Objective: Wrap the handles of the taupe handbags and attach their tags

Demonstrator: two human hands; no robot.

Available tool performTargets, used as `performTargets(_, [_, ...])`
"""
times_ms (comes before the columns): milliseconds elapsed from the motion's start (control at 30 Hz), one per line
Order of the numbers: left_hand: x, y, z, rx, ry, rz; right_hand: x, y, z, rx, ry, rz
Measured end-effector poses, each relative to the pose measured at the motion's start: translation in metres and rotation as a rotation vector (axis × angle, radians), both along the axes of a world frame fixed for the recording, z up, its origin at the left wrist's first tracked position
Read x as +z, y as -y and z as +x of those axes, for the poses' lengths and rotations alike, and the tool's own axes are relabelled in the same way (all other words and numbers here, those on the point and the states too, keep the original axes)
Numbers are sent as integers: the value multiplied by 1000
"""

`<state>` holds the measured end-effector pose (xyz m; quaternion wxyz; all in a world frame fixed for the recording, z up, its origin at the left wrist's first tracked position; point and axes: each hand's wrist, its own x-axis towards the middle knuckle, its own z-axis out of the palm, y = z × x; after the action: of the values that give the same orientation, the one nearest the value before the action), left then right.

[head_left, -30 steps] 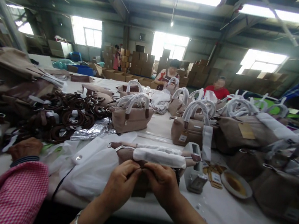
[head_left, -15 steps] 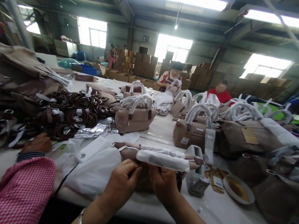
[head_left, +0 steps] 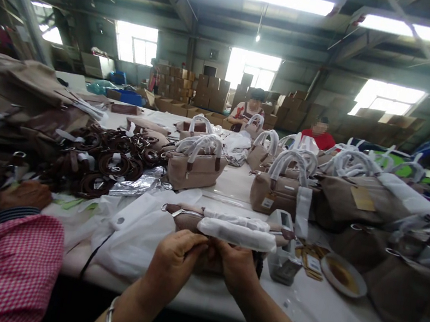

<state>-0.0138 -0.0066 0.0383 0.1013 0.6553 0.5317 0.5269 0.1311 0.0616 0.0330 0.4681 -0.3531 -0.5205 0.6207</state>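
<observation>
A taupe handbag [head_left: 184,216] stands close in front of me, its zipper along the top and its handles [head_left: 235,234] wrapped in white padding. My left hand [head_left: 175,259] is closed, thumb and forefinger pinched together at the near side of the bag. My right hand [head_left: 236,267] pinches at the same spot, fingertips almost touching the left ones. Whatever is between the fingertips is too small and dark to make out. A grey holder [head_left: 284,265] sits just right of the bag. White plastic wrapping [head_left: 139,236] lies to its left.
Brown tags [head_left: 313,264] and a round dish [head_left: 344,275] lie right. More handbags [head_left: 196,171] stand behind, with larger bags [head_left: 361,201] at right. Coiled brown straps [head_left: 114,165] heap up at left. A co-worker's checked sleeve [head_left: 17,265] reaches in beside me; others work across the table.
My fingertips have drawn closer together at the bag's near side. The co-worker's hand and checked sleeve at left have shifted further left. The bag has stayed about where it was.
</observation>
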Motion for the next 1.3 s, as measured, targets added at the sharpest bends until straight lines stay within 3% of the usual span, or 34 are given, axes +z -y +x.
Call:
performTargets(133, [6,-1,5,19,-59,68,-4,4,-4,63,-121,-247])
performTargets(200, [10,0,7,43,-102,72,-4,6,-6,98,-168,-299])
performTargets(467, [12,3,14,158,-167,63,6,12,-8,125,-237,-341])
performTargets(667, [11,4,15,170,-122,102,15,11,-9,129,-237,-293])
performTargets(1033, [8,1,18,201,-194,97,7,11,-10,102,-203,-273])
performTargets(1300, [6,2,18,208,-206,90,17,14,-15,23,-262,-306])
